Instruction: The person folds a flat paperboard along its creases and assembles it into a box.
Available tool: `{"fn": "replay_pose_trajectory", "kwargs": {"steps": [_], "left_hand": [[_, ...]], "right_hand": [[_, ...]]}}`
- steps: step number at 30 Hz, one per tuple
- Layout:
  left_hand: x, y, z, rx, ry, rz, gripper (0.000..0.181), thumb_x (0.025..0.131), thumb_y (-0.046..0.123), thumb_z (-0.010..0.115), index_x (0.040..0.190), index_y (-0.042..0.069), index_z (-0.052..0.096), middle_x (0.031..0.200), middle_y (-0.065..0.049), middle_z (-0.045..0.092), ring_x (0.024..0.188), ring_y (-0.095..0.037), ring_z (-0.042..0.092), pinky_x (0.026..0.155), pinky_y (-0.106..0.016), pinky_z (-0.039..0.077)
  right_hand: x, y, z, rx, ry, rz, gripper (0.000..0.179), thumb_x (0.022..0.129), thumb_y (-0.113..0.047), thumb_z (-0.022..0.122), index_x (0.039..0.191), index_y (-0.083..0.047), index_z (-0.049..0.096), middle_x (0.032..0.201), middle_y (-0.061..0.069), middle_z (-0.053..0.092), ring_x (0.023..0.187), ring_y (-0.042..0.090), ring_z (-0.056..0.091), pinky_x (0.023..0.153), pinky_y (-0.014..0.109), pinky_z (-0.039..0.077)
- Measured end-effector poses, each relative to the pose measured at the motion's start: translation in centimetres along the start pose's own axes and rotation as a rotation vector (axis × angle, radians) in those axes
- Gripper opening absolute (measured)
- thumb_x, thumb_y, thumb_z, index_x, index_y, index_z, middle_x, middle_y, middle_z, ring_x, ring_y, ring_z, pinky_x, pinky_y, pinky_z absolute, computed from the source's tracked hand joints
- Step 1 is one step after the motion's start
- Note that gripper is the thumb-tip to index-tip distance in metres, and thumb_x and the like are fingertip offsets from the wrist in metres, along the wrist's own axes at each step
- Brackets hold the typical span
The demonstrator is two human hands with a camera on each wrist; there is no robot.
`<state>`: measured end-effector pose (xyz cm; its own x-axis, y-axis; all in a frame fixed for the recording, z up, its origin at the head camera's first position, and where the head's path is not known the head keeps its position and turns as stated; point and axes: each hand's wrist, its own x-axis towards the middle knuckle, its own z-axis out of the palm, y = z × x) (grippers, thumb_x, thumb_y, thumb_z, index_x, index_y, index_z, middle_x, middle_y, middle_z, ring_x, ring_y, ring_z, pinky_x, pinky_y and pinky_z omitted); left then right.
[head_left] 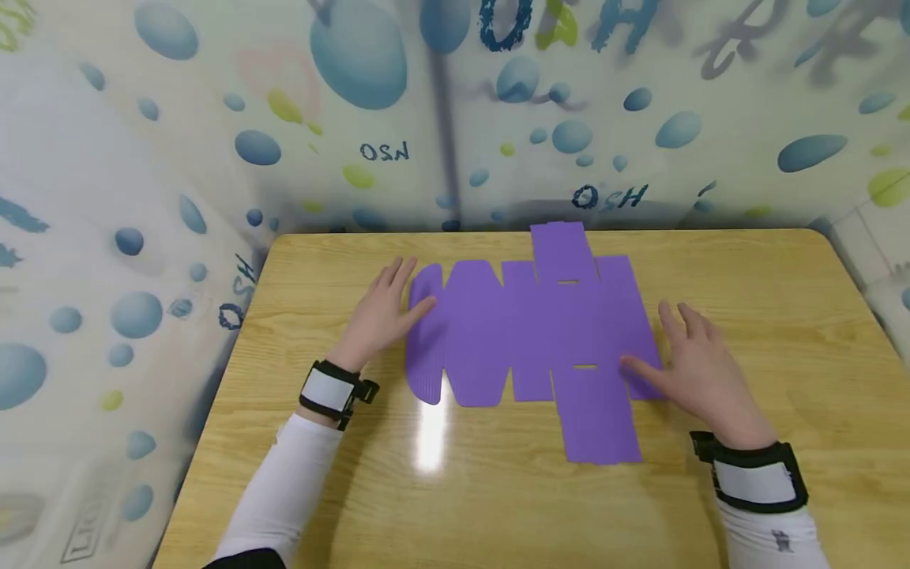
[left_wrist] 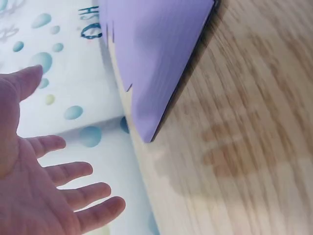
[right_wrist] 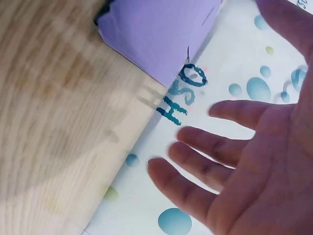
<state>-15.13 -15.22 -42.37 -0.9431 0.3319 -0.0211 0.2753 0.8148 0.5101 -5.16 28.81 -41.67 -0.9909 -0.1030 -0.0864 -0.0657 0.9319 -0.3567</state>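
A flat purple die-cut cardboard box blank (head_left: 576, 324), with flaps, notches and two short slots, lies unfolded on the wooden table. Beside its rounded left end is my left hand (head_left: 380, 320), fingers spread and thumb reaching over the edge. My right hand (head_left: 700, 371) hovers at the right edge, its thumb overlapping the corner in the head view. Both wrist views show straight, parted fingers with nothing held: the left hand (left_wrist: 44, 186) and the right hand (right_wrist: 254, 156) both appear apart from the purple cardboard (left_wrist: 161, 49).
The light wooden table (head_left: 441, 514) ends at a back edge near a wall covering (head_left: 455, 118) printed with blue and green drops and letters. The blank's upper flap reaches that back edge. Black straps with white plates (head_left: 330, 389) circle both wrists.
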Motion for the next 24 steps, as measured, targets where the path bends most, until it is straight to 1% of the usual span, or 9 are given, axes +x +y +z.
{"fn": "replay_pose_trajectory", "kwargs": {"steps": [2,5,8,10,13,16,20,22,24], "left_hand": [[1.0,-0.1,0.2,0.003,-0.034,-0.005,0.08,0.103,0.049,0.059,0.163,0.007,0.027,0.166,-0.025,0.021,0.152,-0.048,0.019,0.121,-0.058,0.022],[2.4,-0.3,0.8,0.018,-0.108,-0.007,0.08,0.103,0.045,0.062,0.163,0.006,0.026,0.165,-0.028,0.021,0.152,-0.048,0.017,0.124,-0.054,0.016],[3.5,-0.6,1.6,0.039,-0.174,-0.001,0.081,0.102,0.042,0.065,0.163,0.005,0.026,0.164,-0.029,0.024,0.152,-0.048,0.019,0.124,-0.052,0.014],[3.8,-0.8,2.1,0.061,-0.191,0.006,0.081,0.101,0.04,0.067,0.162,0.004,0.028,0.162,-0.029,0.028,0.15,-0.048,0.023,0.123,-0.053,0.018],[4.0,-1.0,2.4,0.082,-0.179,0.01,0.079,0.099,0.036,0.071,0.16,0.004,0.033,0.16,-0.028,0.033,0.147,-0.049,0.028,0.119,-0.056,0.027],[4.0,-1.1,2.4,0.092,-0.16,0.001,0.079,0.097,0.034,0.074,0.16,0.006,0.036,0.159,-0.028,0.034,0.145,-0.049,0.03,0.114,-0.058,0.035],[3.8,-1.1,2.3,0.092,-0.15,-0.01,0.079,0.096,0.035,0.076,0.159,0.007,0.038,0.156,-0.028,0.037,0.142,-0.047,0.034,0.112,-0.057,0.038],[3.4,-1.2,2.4,0.082,-0.142,-0.004,0.078,0.096,0.035,0.076,0.158,0.006,0.039,0.153,-0.029,0.039,0.14,-0.047,0.036,0.112,-0.056,0.038],[2.8,-1.3,2.5,0.07,-0.131,-0.002,0.077,0.096,0.035,0.076,0.158,0.005,0.039,0.151,-0.03,0.04,0.139,-0.048,0.038,0.112,-0.056,0.038]], "right_hand": [[0.0,-0.1,0.1,-0.016,-0.06,0.022,0.106,0.094,-0.057,0.069,0.155,0.016,0.023,0.144,0.05,0.028,0.128,0.07,0.028,0.094,0.08,0.035],[-0.2,-0.2,0.4,-0.024,-0.126,0.039,0.101,0.096,-0.054,0.068,0.15,0.021,0.028,0.133,0.051,0.039,0.119,0.067,0.042,0.086,0.074,0.044],[-0.5,-0.2,0.8,-0.03,-0.148,0.049,0.092,0.095,-0.047,0.07,0.142,0.025,0.037,0.121,0.048,0.048,0.107,0.06,0.055,0.081,0.067,0.05],[-0.6,-0.3,1.1,-0.038,-0.147,0.048,0.084,0.094,-0.043,0.072,0.134,0.026,0.046,0.112,0.044,0.053,0.097,0.055,0.06,0.075,0.063,0.052],[-0.5,-0.6,1.4,-0.042,-0.131,0.043,0.073,0.091,-0.038,0.075,0.12,0.026,0.054,0.101,0.038,0.055,0.084,0.047,0.062,0.068,0.059,0.053],[-0.2,-0.8,1.5,-0.039,-0.122,0.047,0.066,0.089,-0.034,0.076,0.112,0.025,0.057,0.095,0.035,0.055,0.076,0.041,0.061,0.063,0.056,0.052],[0.4,-0.8,1.3,-0.028,-0.15,0.062,0.066,0.088,-0.033,0.077,0.112,0.026,0.057,0.097,0.036,0.054,0.075,0.039,0.061,0.062,0.054,0.052],[1.0,-0.6,1.1,-0.023,-0.168,0.054,0.066,0.088,-0.031,0.078,0.112,0.027,0.056,0.098,0.036,0.054,0.076,0.04,0.061,0.064,0.054,0.053],[1.8,-0.4,0.9,-0.018,-0.185,0.038,0.067,0.087,-0.029,0.078,0.114,0.027,0.055,0.101,0.037,0.055,0.078,0.04,0.061,0.066,0.054,0.053]]}}
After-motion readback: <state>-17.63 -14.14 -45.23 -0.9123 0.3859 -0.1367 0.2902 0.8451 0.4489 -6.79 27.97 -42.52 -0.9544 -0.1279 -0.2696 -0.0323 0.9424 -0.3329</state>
